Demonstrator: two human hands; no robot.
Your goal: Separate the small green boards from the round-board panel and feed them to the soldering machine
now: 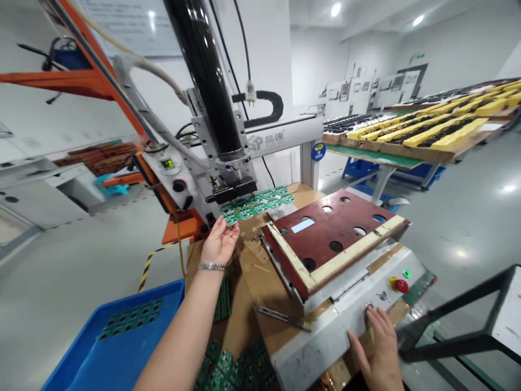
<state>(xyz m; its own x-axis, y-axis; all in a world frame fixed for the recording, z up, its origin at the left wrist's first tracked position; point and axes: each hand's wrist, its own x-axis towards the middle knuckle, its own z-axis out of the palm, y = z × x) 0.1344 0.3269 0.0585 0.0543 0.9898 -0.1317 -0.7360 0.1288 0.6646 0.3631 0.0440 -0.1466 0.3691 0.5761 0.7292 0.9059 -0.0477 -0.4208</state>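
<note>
My left hand (pixel 221 240) reaches forward, palm up, fingertips closed on the near corner of a green circuit board panel (pixel 260 204). That panel lies below the black head (pixel 234 190) of a bench machine. My right hand (pixel 376 342) is at the machine's grey front panel (pixel 325 331), with a fingertip on a round button (pixel 367 307) and the thumb spread apart. Beyond it sits a dark red fixture plate (pixel 321 239) with round holes, cream strips along two edges and a pale blue label (pixel 303 226).
A utility knife (pixel 284 318) lies left of the front panel. More green circuit boards (pixel 228 369) are piled below my left forearm. A blue tray (pixel 134 358) holding boards stands at left. Right of my hand is a black-framed stand (pixel 456 336). A red stop button (pixel 401 285) protrudes nearby.
</note>
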